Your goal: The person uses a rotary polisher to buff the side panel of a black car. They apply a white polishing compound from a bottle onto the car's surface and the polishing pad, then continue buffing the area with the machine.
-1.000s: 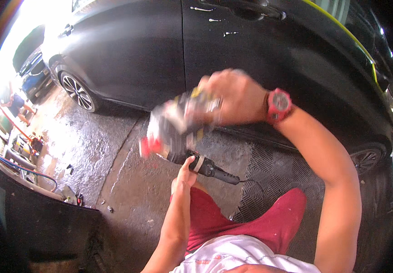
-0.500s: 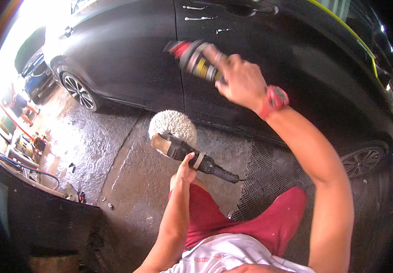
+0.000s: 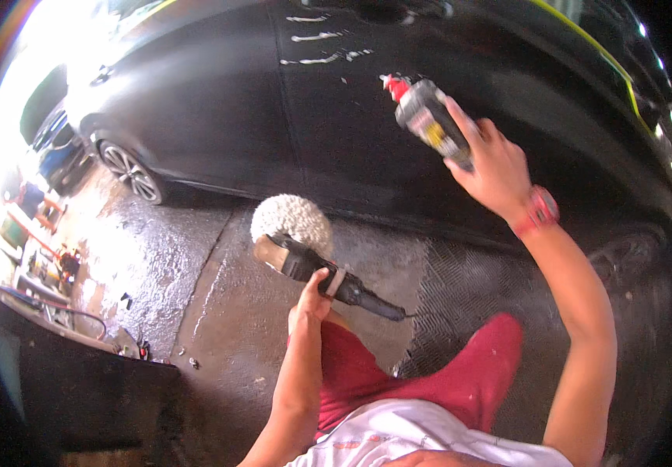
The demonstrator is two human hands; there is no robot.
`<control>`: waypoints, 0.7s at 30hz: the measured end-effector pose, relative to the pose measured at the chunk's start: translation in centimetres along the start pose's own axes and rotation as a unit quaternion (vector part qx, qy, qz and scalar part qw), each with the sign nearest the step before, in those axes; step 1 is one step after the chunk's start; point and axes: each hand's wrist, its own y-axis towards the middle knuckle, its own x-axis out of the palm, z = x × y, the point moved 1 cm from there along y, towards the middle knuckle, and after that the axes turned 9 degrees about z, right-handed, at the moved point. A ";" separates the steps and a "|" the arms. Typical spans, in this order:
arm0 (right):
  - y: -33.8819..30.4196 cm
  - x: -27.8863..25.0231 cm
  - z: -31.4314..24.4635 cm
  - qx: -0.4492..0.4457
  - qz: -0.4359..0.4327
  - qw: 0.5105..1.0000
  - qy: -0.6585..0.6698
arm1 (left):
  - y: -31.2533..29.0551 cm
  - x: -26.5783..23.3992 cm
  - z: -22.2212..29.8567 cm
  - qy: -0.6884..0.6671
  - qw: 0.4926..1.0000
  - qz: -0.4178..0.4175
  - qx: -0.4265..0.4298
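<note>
My left hand (image 3: 312, 300) is closed round the body of a black polisher (image 3: 359, 296), held low before my knees. Its round white wool pad (image 3: 292, 222) faces up toward the side of a black car (image 3: 211, 117). In my right hand (image 3: 499, 167) is a dark squeeze bottle (image 3: 428, 117) with a red nozzle, tilted so the tip points up and left, close to the door. White streaks of a creamy liquid (image 3: 316, 36) lie one above another on the upper door. My palm hides the bottle's lower end.
Yellow tape (image 3: 600, 50) edges the car's upper right. A black ribbed mat (image 3: 460, 288) covers part of the wet concrete floor (image 3: 235, 311). At the left, a dark panel (image 3: 56, 373) stands near hoses and clutter. A blue car (image 3: 59, 148) and another person (image 3: 32, 201) are farther off.
My right hand has swung to the right and slightly down with the bottle. The lowest white streak on the door is now longer. The polisher has hardly moved.
</note>
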 end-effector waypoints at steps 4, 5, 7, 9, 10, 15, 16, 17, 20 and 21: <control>-2.4 -2.1 3.6 -0.292 0.121 0.948 0.043 | 1.8 0.3 0.1 0.029 0.999 0.021 0.021; -2.4 -3.1 5.7 -0.320 0.117 0.939 0.032 | 2.6 1.2 -0.7 0.028 0.999 -0.012 -0.019; -1.5 -1.5 8.1 -0.156 0.140 0.977 -0.038 | 3.7 0.3 -0.9 0.028 0.998 -0.049 -0.004; 1.4 -0.8 7.4 0.182 -0.018 0.982 -0.035 | 2.6 -1.3 -0.9 0.028 0.999 -0.028 0.022; 0.8 -0.8 7.7 0.081 0.075 0.993 -0.044 | 1.9 -1.2 -1.4 0.019 0.999 -0.028 0.014; -6.0 -1.7 4.1 -0.110 0.054 0.990 0.062 | -0.1 1.5 -0.3 0.018 1.000 -0.015 0.017; -6.9 -0.9 1.6 -0.176 0.015 0.980 0.087 | 0.4 0.2 0.1 0.014 1.000 0.000 0.023; -7.5 -0.4 -0.1 -0.233 -0.011 0.966 0.110 | 0.4 0.4 0.0 0.013 0.999 0.001 0.030; -6.8 1.6 0.3 -0.274 -0.031 0.939 0.205 | 0.6 2.1 -0.2 0.011 0.999 -0.003 0.037; -5.9 2.8 0.4 -0.214 0.002 0.969 0.123 | 0.6 2.5 -0.3 0.014 0.999 0.001 0.031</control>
